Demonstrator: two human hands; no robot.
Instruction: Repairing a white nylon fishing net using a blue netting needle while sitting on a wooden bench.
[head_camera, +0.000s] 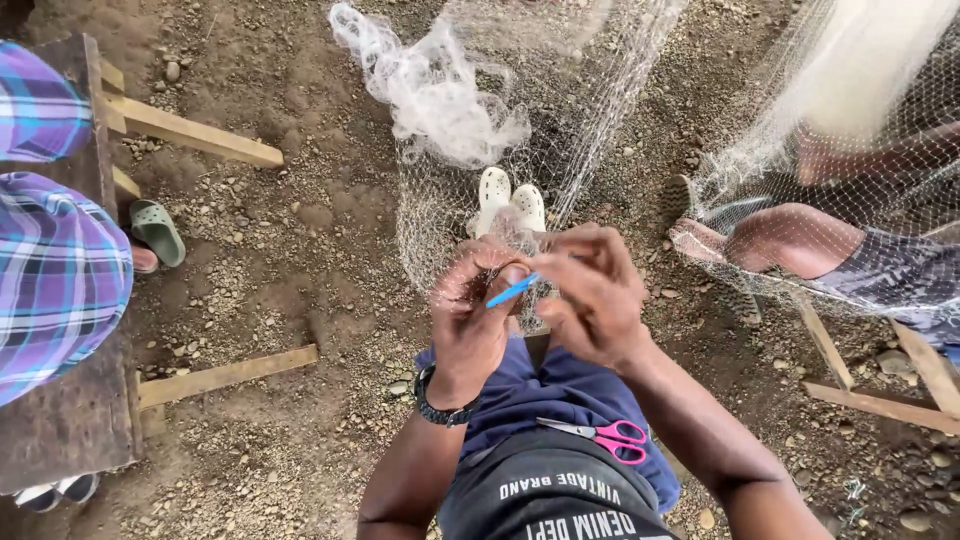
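- Pink-handled scissors (608, 436) lie on the person's lap, below both hands.
- Left hand (468, 318) is curled shut, pinching the fishing net (470, 190) and touching the blue netting needle (513, 290).
- Right hand (592, 296) is closed on the needle and net strands, pressed against the left.
- Net hangs over gravel ground (300, 250), before white clogs (510, 198).

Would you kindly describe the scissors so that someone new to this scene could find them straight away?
Start from the person's dark blue shorts at the bottom middle of the view, below the two hands working the net. The scissors lie shut on the lap, just above the dark shirt hem. Their bright pink handles set them apart; the only other small tool is the blue needle up between the hands.
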